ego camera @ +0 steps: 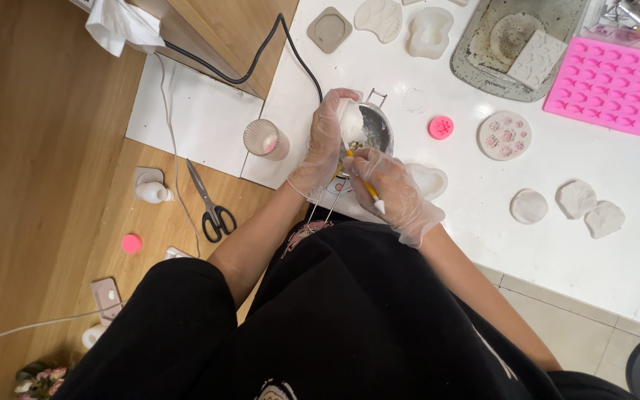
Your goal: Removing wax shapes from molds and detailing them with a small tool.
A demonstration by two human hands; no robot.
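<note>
Both my hands wear thin clear gloves over a small metal bowl-shaped sieve (376, 126) with a wire handle, resting on the white table (483, 200). My left hand (325, 141) grips a white lump (351, 122) at the sieve's left rim. My right hand (387, 189) holds a slim tool with a yellow shaft and white end (370, 191), its tip pointing into the sieve. A pale heart-shaped mould (431, 180) lies just right of my right hand.
A glass tumbler (264, 139) stands left of the sieve. Pink moulds (612, 81), a round flower mould (504, 135), white cast pieces (576, 198) and a grey tray (483, 59) cover the table. Scissors (209, 204), a small bottle (153, 192) and a black cable (261, 55) lie on the wooden floor.
</note>
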